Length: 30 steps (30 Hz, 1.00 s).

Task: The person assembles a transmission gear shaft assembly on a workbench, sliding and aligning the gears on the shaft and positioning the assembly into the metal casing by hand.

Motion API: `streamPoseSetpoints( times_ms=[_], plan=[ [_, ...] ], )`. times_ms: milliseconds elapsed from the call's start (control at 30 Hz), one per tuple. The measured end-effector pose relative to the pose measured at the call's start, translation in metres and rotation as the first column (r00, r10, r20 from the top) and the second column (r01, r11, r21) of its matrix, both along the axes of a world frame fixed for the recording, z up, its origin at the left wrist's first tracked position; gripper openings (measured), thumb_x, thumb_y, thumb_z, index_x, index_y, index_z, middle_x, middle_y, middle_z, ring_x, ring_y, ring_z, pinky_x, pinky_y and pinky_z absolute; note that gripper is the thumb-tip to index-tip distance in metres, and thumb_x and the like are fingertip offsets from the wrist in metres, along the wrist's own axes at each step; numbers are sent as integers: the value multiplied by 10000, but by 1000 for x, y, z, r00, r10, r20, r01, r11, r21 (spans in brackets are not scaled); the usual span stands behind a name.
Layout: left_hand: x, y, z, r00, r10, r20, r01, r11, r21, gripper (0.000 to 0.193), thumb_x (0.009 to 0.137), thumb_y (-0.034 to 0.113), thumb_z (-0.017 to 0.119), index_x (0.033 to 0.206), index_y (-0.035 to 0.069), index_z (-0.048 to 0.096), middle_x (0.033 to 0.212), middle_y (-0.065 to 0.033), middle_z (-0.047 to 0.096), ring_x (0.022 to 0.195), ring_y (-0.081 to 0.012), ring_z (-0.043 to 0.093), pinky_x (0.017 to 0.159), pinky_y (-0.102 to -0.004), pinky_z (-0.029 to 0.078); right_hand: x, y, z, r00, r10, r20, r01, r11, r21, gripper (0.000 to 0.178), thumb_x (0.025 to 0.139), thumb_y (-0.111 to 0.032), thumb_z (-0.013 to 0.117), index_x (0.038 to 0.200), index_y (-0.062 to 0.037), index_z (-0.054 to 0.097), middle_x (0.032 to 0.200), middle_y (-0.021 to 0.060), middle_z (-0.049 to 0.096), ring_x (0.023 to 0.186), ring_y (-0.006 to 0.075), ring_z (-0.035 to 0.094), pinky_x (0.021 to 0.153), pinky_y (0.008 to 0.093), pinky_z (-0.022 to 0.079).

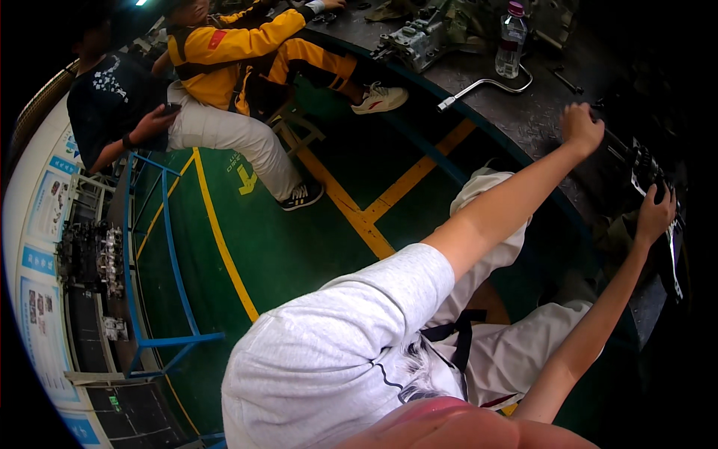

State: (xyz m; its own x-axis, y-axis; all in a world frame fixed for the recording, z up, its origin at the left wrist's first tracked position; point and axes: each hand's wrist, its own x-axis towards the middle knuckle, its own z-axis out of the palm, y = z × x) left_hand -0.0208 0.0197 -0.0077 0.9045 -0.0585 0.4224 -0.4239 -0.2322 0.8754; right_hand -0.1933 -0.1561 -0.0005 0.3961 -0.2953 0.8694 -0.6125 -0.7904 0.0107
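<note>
My left hand [583, 129] is closed around the end of a dark bar-like handle [615, 144] above the workbench [479, 91]. The bar runs toward a dark metal assembly [645, 166] with some bright edges, deep in shadow at the right. Lower down, my right hand [657, 215] has its fingers curled over this assembly, close to a shiny flat edge [674, 258]. Shadow hides the assembly's exact kind and much of the fingers' contact. Beyond my left hand, a bent metal speed-handle wrench [486, 84] lies on the bench.
A clear plastic bottle [511, 41] with a pink cap stands inside the wrench's bend. Farther back sits a metal gearbox-like casting [415, 41]. Two people sit at the left, one in a yellow jacket [224, 56], one holding a phone [170, 109]. A blue-framed rack [170, 254] stands far left.
</note>
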Motion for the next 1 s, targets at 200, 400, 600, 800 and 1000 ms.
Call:
streamPoseSetpoints(
  times_ms=[200,400,600,800,1000],
  plan=[
    [-26,5,8,847,-231,479,99,954,284,236,650,195,627,760,-13,609,872,-183,581,938,-328,528,938,-419,371,0,0,14,967,186,174,-187,982,-7,285,850,-250,572,1038,-47,640,1107,142,603,1031,297,561,919,374,415],
    [-40,5,-14,693,-200,692,-216,859,465,518,679,251,617,1060,-88,522,1059,-221,535,1132,-360,451,1074,-444,241,-5,13,14,980,129,152,-134,991,22,294,854,-248,561,1048,-40,637,1097,132,612,1035,295,555,910,367,415],
    [-19,-15,-28,612,-106,784,-346,855,386,318,808,121,462,1085,-32,489,1080,-179,495,1117,-333,427,1088,-488,192,5,19,16,970,174,169,-185,981,55,305,858,-255,557,1078,-53,619,1085,130,615,1022,298,557,908,368,407],
    [-4,-17,-24,541,-157,826,-204,928,310,183,740,145,514,891,42,522,882,-144,508,890,-282,481,870,-412,359,-1,20,14,978,115,176,-128,989,70,298,854,-259,557,1073,-68,624,1081,128,613,1017,303,552,899,377,425],
    [1,-17,4,561,-241,792,-130,919,372,53,675,141,559,697,95,546,718,-103,559,724,-257,550,691,-377,400,-1,25,28,981,70,178,-77,997,30,291,838,-246,572,1050,-54,626,1069,139,615,1012,281,561,905,393,405]
  ],
)
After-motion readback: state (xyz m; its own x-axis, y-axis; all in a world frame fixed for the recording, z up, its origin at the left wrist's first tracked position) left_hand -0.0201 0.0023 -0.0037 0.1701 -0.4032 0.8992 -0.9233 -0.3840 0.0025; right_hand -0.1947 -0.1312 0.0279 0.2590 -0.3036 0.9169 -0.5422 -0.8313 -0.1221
